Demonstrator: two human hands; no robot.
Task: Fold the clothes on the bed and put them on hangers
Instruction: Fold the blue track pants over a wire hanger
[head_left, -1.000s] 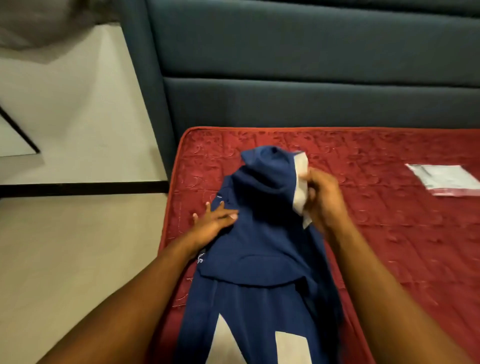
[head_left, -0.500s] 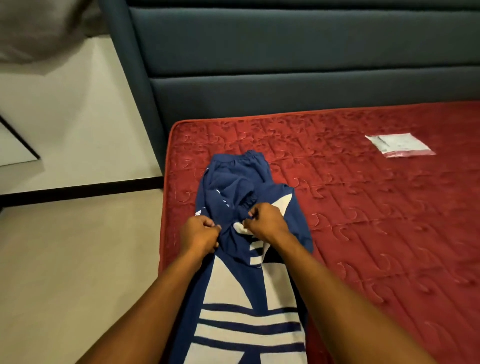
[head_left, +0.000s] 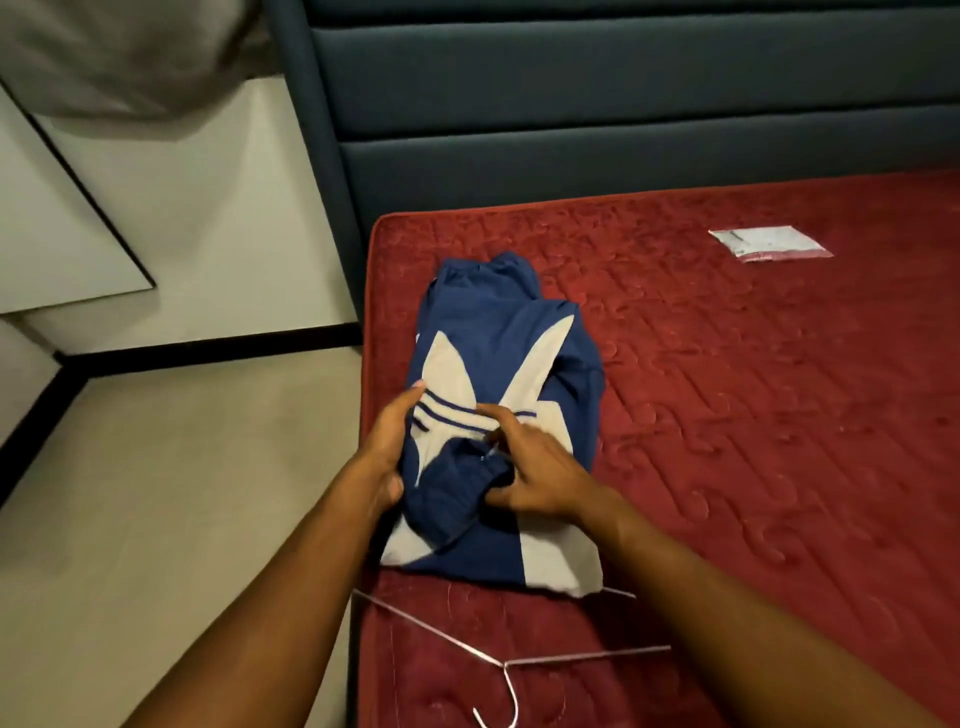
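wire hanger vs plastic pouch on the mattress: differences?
The wire hanger is a thin metal frame; the plastic pouch is a flat whitish packet with a red edge. The hanger lies near, against the folded blue garment; the pouch far right, alone. Both rest on the red mattress.

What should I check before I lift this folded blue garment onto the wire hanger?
1. Fold tidy: not ok. A bunched part of the blue garment sits loose on top, held by the right hand.
2. Left hand steadying: ok. It presses the garment's left side.
3. Hanger within reach: ok. The wire hanger lies on the mattress just in front of the garment.
4. Hanger free to pick up: not ok. Its far bar seems tucked under the garment's near edge.
5. Hook undamaged: cannot tell. It runs to the picture's edge.
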